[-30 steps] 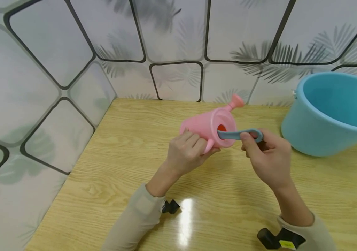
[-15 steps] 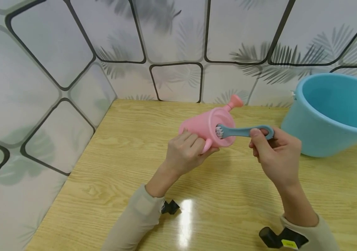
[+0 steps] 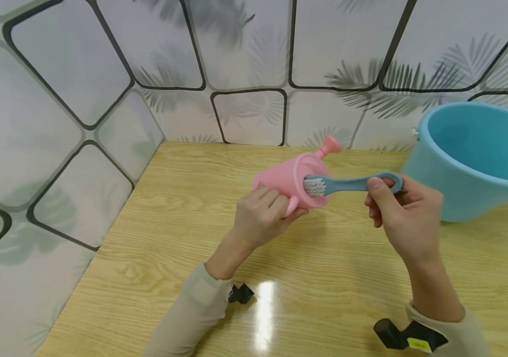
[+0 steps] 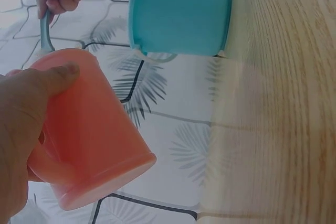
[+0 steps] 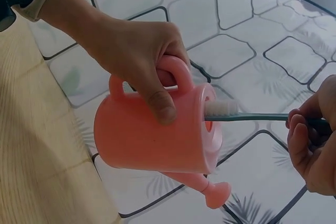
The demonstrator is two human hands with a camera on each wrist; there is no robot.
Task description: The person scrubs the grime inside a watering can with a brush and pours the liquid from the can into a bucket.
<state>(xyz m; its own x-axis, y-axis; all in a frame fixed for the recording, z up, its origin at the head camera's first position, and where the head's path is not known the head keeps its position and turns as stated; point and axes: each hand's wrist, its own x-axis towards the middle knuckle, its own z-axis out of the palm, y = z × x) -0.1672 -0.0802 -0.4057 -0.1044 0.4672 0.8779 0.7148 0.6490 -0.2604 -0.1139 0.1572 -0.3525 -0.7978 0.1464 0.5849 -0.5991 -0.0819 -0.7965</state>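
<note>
A small pink watering can (image 3: 276, 176) is held tilted above the table, its top opening turned to the right. My left hand (image 3: 260, 218) grips it by the handle, with the thumb along the body in the right wrist view. Between thumb and fingers my right hand (image 3: 407, 213) pinches the looped end of a blue-grey brush (image 3: 347, 185). White bristles (image 5: 223, 108) at the brush's head lie at the can's mouth; its tip still reaches the opening. The can's spout (image 3: 329, 145) points toward the back wall.
A large blue bucket (image 3: 450, 173) stands on the wooden table (image 3: 182, 198) at the right, just behind my right hand. Patterned walls (image 3: 249, 49) border the table at the back and left.
The right hand has drawn the brush rightward out of the can, so its bristles have come into sight. The left hand and the watering can have stayed nearly in place.
</note>
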